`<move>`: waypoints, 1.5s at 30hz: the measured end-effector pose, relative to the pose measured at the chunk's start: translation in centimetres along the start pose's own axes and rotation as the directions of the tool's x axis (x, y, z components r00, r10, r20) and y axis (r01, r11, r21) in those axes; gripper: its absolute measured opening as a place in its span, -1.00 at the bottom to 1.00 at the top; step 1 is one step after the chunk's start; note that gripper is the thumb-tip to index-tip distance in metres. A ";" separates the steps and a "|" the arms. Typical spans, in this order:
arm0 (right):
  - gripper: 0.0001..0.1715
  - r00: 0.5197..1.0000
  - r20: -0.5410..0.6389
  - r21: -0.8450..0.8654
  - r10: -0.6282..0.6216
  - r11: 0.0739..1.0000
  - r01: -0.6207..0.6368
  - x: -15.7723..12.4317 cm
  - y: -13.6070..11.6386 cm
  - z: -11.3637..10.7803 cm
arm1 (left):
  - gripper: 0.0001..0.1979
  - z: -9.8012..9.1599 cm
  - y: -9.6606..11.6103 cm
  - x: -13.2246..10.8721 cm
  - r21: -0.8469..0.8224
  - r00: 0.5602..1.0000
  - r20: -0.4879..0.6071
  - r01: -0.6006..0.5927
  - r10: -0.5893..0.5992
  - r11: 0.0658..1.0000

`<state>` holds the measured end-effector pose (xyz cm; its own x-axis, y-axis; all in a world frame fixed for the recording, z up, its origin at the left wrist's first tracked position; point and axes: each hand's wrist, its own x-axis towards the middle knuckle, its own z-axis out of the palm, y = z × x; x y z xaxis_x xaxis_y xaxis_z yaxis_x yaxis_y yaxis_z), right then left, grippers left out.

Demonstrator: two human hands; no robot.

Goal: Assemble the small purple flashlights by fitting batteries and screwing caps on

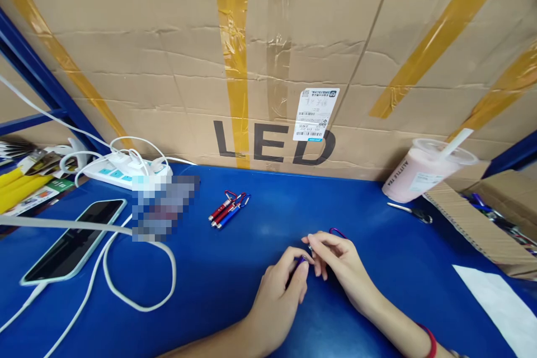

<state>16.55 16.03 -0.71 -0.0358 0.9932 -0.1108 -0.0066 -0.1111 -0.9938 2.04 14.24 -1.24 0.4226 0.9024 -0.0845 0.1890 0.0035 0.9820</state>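
My left hand is closed in a pinch around a small purple metal piece, which looks like the barrel of a penlight; the fingers cover most of it. Just beside it, the fingertips of my right hand pinch a small silvery part, mostly hidden. A purplish-red carabiner loop shows past the right hand's knuckles; whether it joins the part in the fingers, I cannot tell. Farther back, two red penlights and a blue penlight with carabiner clips lie side by side on the blue table.
A phone, white cables and a power strip are at left. On the right stand a pink drink cup, a key, an open carton and white paper. A taped cardboard box rises behind.
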 end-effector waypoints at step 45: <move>-0.89 0.921 -0.065 -0.232 -0.384 0.903 0.361 -1.6 -0.7 -0.4 | -0.78 -0.2 0.4 -0.8 0.039 0.997 -0.075 -0.004 0.007 0.999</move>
<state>16.98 14.58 0.14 0.0347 0.9596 0.2794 0.2126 0.2660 -0.9402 1.62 13.57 -0.74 0.3564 0.9321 -0.0644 0.2218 -0.0175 0.9749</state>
